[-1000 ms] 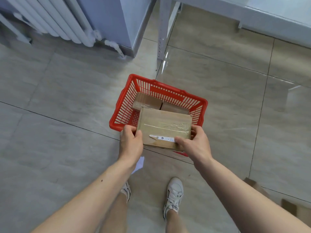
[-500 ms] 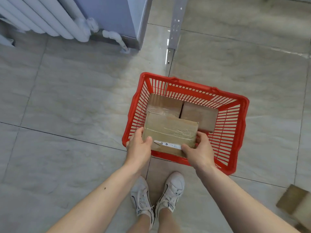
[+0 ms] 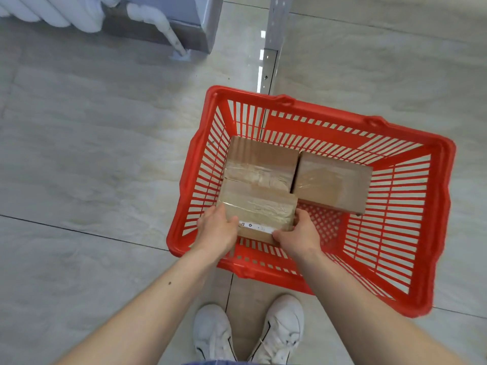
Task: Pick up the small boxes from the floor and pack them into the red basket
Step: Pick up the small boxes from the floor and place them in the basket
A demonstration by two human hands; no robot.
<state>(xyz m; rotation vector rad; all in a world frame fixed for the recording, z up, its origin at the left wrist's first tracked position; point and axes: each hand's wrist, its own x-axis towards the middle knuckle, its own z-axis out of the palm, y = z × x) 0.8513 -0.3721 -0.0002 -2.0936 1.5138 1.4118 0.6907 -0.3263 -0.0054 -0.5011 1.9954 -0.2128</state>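
Taped box (image 3: 257,210) inside red basket (image 3: 445,196), left hand (image 3: 217,230) and right hand (image 3: 299,234) clasping its near corners

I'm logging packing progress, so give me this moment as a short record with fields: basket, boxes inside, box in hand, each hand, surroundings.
basket: red basket on tiled floor
boxes inside: two, far-left box and right box, side by side
box in hand: labelled box, inside the basket's near-left corner, in front of the far-left box
left hand: left hand grips the box's left near edge
right hand: right hand grips its right near edge
resting or not: cannot tell
surroundings: radiator top left, white shoes below
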